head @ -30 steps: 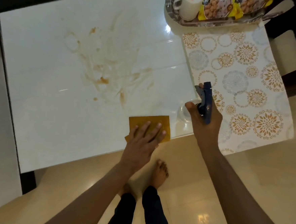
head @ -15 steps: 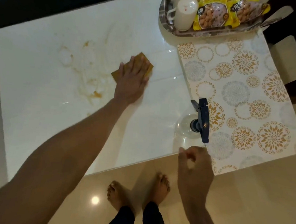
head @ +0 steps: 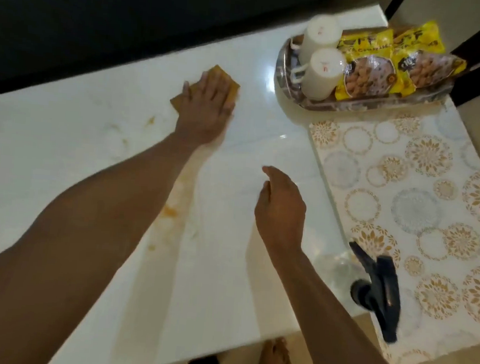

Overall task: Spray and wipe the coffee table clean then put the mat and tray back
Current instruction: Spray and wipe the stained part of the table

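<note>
White glossy stone counter (head: 65, 147) fills the view from above, streaked with orange-brown smears near its left and centre. A person's left hand (head: 207, 105) presses flat, fingers spread, on a square mustard-yellow cleaning cloth (head: 226, 80) toward the counter's far edge, its grip laid open over the cloth rather than closed around it. The right hand (head: 281, 210) hovers above the counter's middle, loosely curled and holding nothing.

A clear plastic spray bottle with a dark blue trigger head (head: 373, 287) stands at the near right corner, just beside the edge. A white mat printed with gold and grey floral circles (head: 419, 194) covers the right end and overhangs the near edge. A shiny oval metal tray (head: 286, 71) sits at the far right corner, carrying two upturned white mugs (head: 320, 71) and yellow snack packets (head: 383, 66).

Risks, as a judgement: a wide sweep toward the right could strike the tray and topple the mugs, and the right forearm passes near the bottle, which could be knocked off the edge.
</note>
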